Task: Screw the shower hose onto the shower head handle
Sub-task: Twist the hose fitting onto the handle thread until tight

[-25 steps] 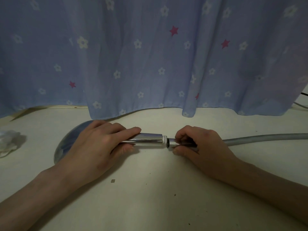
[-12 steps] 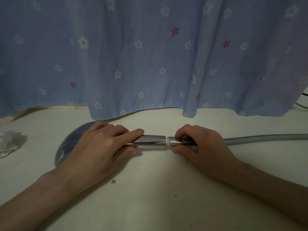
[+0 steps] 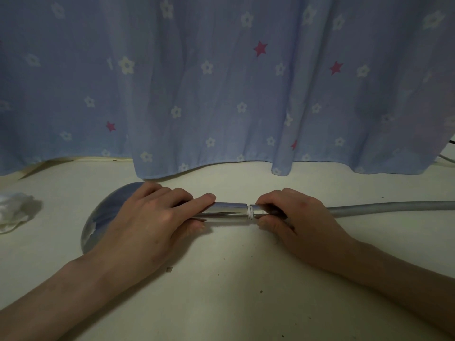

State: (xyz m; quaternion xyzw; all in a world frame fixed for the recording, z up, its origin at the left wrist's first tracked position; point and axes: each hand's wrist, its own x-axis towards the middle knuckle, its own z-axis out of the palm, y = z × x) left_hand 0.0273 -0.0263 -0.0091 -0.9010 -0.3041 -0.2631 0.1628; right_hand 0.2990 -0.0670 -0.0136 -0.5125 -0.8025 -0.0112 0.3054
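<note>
A chrome shower head point(image 3: 103, 217) lies flat on the pale table, its shiny handle point(image 3: 229, 210) pointing right. My left hand point(image 3: 147, 222) presses down over the handle where it meets the head. A grey shower hose point(image 3: 384, 207) runs in from the right edge. My right hand point(image 3: 295, 217) pinches the hose's metal nut point(image 3: 258, 210) between thumb and fingers. The nut sits against the handle's white threaded end point(image 3: 250, 212); most of the nut is hidden under my fingers.
A blue curtain with white flowers and red stars point(image 3: 221, 82) hangs down to the table behind the work. A crumpled white cloth point(image 3: 13, 212) lies at the left edge. A cable point(image 3: 446, 159) shows at the far right. Small dark specks dot the table point(image 3: 221, 303).
The gap between hose nut and handle end has closed: the nut now touches the white thread. My right fingers have shifted slightly on the nut. The left hand holds still.
</note>
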